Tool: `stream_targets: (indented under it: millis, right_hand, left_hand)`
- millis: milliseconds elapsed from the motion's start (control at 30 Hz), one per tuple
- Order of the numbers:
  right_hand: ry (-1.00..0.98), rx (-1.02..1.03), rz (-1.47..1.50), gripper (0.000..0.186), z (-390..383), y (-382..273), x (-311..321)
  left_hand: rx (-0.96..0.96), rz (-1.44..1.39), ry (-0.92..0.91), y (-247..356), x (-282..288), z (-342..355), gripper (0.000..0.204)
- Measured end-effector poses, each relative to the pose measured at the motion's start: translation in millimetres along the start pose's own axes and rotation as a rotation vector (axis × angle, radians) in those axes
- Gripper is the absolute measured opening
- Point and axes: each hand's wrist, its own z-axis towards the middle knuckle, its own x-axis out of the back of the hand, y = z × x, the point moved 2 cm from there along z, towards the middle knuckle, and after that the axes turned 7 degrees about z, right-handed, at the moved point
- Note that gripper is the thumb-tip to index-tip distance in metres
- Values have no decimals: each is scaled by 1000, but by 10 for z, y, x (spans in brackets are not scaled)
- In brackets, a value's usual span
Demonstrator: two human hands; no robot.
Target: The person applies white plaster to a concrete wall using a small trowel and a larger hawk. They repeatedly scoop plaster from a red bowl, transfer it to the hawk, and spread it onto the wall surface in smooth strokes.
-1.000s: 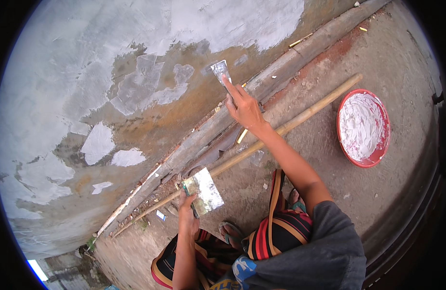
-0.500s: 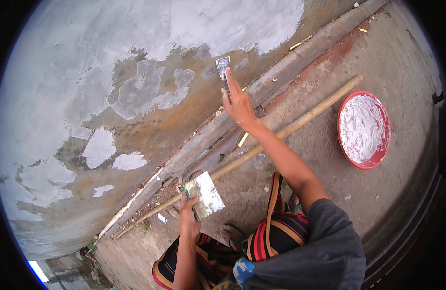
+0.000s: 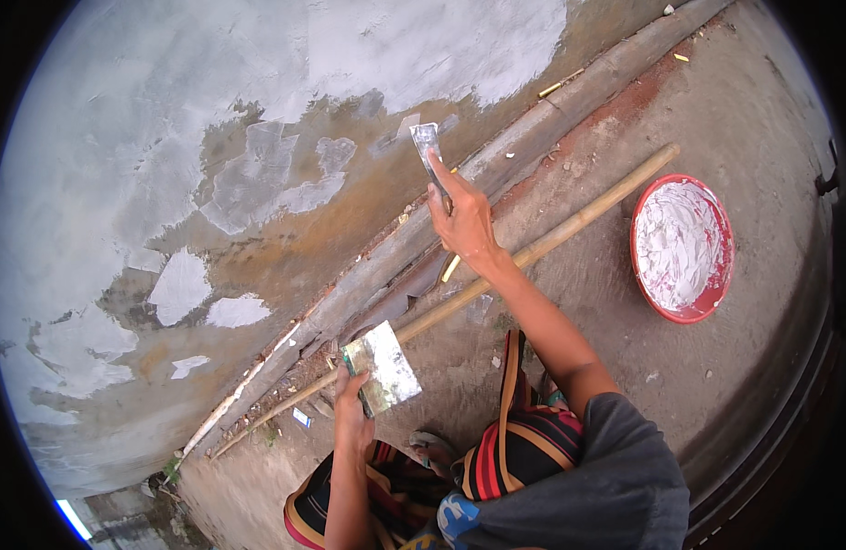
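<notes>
My right hand grips a narrow putty knife, with the index finger stretched along it. Its blade is smeared with white and points up over the bare brown strip of the wall; whether it touches there I cannot tell. Lower down, my left hand holds a broad metal scraper by its edge, fingers wrapped round it. The scraper's flat face is shiny, with cloudy smears. White putty covers the wall's upper part and lies in several separate patches lower down.
On the ground at right stands a red basin with white putty inside. A bamboo pole lies slantwise beside the ledge along the wall's foot. Small debris and a little white-and-blue packet lie near the pole.
My right hand has drawn the putty knife slightly down and toward me. My left hand and the scraper hold nearly the same pose. The whole view has shifted a little.
</notes>
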Motion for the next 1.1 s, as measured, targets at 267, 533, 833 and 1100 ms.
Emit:
stream_targets:
  millis: [267,533,833,1100]
  right_hand:
    - [-111,-141,101,54,89,-68,-130]
    - [-15,-205,206,51,78,42,4]
    - [-82,48,8,65,-91,399,-389]
    - [24,-173,123,54,54,244,-5]
  left_hand:
    - [-8,9,6,5,-38,3,61]
    - [-2,6,-29,30,-57,-16,68]
    - [37,7,-10,-4,-52,0,67]
    - [6,12,5,-17,-20,-13,65]
